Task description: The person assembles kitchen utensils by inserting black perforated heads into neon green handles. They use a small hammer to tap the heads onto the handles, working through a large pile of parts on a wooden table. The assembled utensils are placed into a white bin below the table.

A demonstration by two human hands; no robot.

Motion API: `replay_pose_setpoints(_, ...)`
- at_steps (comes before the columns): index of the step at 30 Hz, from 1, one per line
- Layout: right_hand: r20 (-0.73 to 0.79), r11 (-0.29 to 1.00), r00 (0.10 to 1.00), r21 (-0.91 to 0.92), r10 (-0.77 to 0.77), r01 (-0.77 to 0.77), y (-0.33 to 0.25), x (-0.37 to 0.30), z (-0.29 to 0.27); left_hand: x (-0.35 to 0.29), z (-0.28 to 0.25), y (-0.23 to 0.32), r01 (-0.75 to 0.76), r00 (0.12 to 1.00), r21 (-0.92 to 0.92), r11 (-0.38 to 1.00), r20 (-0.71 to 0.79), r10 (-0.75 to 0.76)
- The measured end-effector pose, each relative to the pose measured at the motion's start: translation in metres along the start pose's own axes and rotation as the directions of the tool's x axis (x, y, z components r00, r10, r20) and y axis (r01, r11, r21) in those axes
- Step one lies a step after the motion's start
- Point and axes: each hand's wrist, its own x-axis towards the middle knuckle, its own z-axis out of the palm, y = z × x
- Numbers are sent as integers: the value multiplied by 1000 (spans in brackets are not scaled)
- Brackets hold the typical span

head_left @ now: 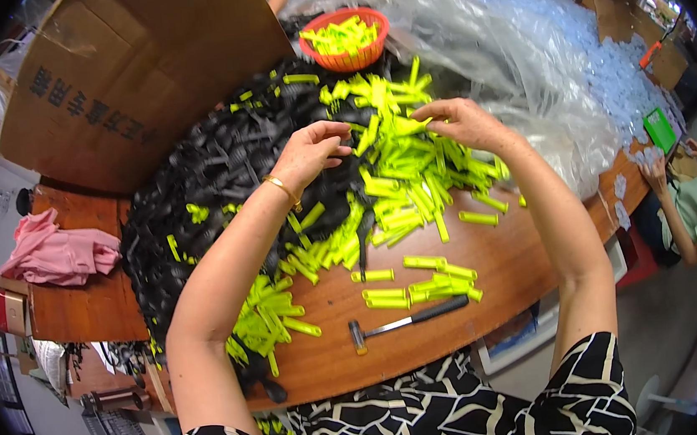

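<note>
My left hand is over the edge of a heap of black plastic parts, thumb and forefinger apart, with nothing clearly visible between them. On the other side, my right hand pinches a neon yellow-green plastic strip above a pile of similar yellow-green strips. Several more yellow-green strips lie in a small group closer to me. Beside that group rests a small hammer with a black grip. A single black part lies across the strips at the pile's near side.
A red basket full of yellow-green strips stands at the back. A large cardboard box rises at the left, near a pink cloth. Clear plastic sheeting and pale translucent pieces cover the right. Another person's hand is at the far right.
</note>
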Motion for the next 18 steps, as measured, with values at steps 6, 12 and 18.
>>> replay_pose_setpoints(6, -12, 986, 999, -162, -37, 35, -47, -92, 23, -120, 34, -62, -62, 967, 89, 994, 252, 38)
replay_pose_setpoints(12, 85, 981, 984, -103, -156, 165, -78, -124, 108, -243, 73, -105, -307, 952, 362, 880, 106, 288)
replay_pose_setpoints(18, 21, 905, 918, -160, -396, 394, -131, -84, 199, -318, 76, -114, -147, 977, 317, 937, -102, 188)
